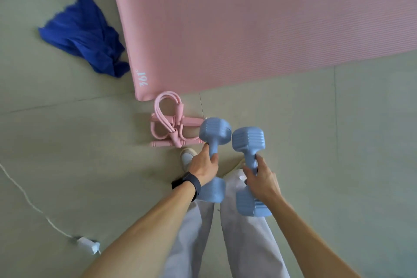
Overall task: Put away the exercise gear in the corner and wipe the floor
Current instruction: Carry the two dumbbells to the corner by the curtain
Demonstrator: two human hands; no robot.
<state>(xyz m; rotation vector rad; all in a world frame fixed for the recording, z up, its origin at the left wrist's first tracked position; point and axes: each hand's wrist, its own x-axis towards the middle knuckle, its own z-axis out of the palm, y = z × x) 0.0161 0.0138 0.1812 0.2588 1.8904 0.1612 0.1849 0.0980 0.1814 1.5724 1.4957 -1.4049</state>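
Together, our hands hold two pale blue dumbbells with a smooth matte coating, each a narrow round grip between blocky, faceted heads scored with shallow ribs. Our left hand [204, 166] curls round the grip of the left dumbbell [214, 132], thumb and fingers closed on it just under the far head; a black wristband [188, 184] wraps that wrist. Our right hand [261, 178] wraps the grip of the right dumbbell [248, 140] the same way, and its near head hangs below the palm, over our pale grey trousers [243, 244]. We hold both dumbbells up in front of our legs, tilted, their far heads side by side, close but apart.

Beyond them, on the pale grey-green tiled floor [338, 142] with its thin straight joints, lies a pink rubber resistance band [168, 128]: looped tubes gathered at a moulded centre piece, with padded bar handles. It sits just beside the rounded near corner of the flat pink foam exercise mat [248, 29], whose surface is finely ribbed and carries a small white print. A deep blue crumpled cloth [83, 36], soft and folded into creases, lies against the mat's left edge. Well apart, at the lower left, a thin white cable ends in a small boxy white plug [88, 242]. The pale toe of a shoe [186, 157] shows beneath our left hand.
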